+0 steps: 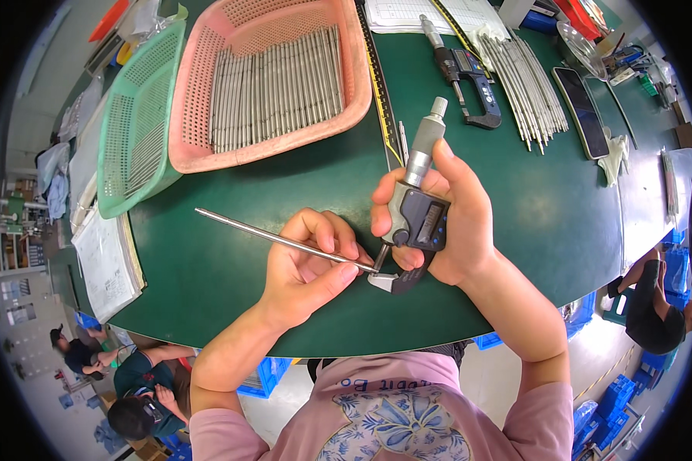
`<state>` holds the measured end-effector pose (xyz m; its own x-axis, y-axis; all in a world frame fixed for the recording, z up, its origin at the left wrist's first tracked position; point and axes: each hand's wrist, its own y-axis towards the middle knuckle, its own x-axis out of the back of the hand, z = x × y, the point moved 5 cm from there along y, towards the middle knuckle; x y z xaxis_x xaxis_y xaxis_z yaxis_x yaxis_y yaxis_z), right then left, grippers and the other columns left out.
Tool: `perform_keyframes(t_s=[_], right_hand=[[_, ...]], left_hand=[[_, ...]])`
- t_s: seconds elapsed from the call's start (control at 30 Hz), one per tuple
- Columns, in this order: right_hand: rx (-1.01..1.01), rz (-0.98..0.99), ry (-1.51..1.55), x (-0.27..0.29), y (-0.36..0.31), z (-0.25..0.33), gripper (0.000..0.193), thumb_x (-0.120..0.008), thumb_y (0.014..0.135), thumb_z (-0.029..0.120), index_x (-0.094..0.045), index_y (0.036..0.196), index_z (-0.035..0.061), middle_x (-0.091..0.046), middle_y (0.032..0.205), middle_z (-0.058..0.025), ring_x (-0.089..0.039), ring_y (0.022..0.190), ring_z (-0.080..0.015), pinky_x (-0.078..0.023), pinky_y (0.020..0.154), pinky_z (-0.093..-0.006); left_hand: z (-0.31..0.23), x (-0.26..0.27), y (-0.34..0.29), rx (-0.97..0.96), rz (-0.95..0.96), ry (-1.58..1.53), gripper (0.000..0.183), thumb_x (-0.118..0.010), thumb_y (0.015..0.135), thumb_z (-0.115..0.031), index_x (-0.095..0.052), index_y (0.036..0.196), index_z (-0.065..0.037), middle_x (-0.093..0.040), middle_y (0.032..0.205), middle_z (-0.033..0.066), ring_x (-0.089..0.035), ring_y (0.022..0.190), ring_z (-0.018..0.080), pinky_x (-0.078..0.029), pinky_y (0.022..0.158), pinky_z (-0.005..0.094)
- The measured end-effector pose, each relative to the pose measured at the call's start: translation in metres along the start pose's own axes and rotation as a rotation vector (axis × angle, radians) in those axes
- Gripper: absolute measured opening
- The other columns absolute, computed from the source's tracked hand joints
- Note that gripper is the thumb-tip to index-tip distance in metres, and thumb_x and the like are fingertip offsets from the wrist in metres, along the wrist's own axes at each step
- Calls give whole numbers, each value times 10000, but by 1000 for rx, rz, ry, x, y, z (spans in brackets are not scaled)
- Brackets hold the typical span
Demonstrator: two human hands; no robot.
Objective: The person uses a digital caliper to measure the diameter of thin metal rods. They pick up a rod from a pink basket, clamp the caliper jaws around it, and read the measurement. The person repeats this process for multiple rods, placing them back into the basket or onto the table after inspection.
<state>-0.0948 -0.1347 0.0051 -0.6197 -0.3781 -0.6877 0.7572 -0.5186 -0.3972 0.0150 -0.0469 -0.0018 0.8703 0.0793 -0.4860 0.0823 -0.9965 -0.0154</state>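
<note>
Silver metal catches the light first: a slender silver metal rod (246, 227) lies across the person's front, pinched near its right-hand end by the left hand (304, 269), thumb and fingers closed on it. Its long axis runs from the far left down toward the near right, and that near end sits at the gap of a grey-and-black digital micrometer (417, 213), which the right hand (469, 211) has wrapped in its fingers, the ribbed barrel leaning up and away. Rod and micrometer cross almost squarely; the left hand is the nearer to the rod, and the two hands are apart, though close. Whether the measuring faces touch the metal (from where I stand, fingertips crowd that spot) I cannot tell. Nothing seems to block the rod's long free part, which points left above the dark green table (207, 300). Beyond it stand a pink perforated plastic basket (194, 92) with rows of similar metal rods (277, 88) and, left of that, a pale green perforated plastic basket (134, 81). Past the right hand lie a second black-framed micrometer (467, 61), a fan of loose silver rods (523, 88) and a dark-screened phone (580, 111).
</note>
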Motion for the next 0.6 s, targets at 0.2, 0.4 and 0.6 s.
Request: perform_keyframes(t_s=[0.2, 0.4, 0.6], right_hand=[[10, -4, -45, 1, 0, 2, 638, -321, 813, 600, -537, 804, 0, -575, 640, -108, -435, 367, -144, -351, 364, -242], [45, -7, -68, 0, 1, 2, 642, -259, 844, 585, -546, 821, 12, -567, 657, -144, -420, 349, -160, -360, 330, -237], [-33, 19, -17, 1, 2, 0, 613, -231, 873, 512, -532, 855, -22, -582, 661, -115, -434, 374, -154, -368, 375, -251]], left_hand=[[1, -3, 1, -13, 4, -5, 295, -641, 727, -35, -380, 854, -88, -466, 839, 59, -543, 778, 155, -484, 688, 271], [3, 3, 0, 55, 8, -40, 265, -624, 736, 45, -411, 857, -56, -492, 856, 61, -552, 802, 145, -467, 706, 270], [2, 1, -1, 56, 29, -63, 274, -617, 734, 64, -410, 871, -53, -491, 869, 61, -559, 825, 150, -477, 738, 279]])
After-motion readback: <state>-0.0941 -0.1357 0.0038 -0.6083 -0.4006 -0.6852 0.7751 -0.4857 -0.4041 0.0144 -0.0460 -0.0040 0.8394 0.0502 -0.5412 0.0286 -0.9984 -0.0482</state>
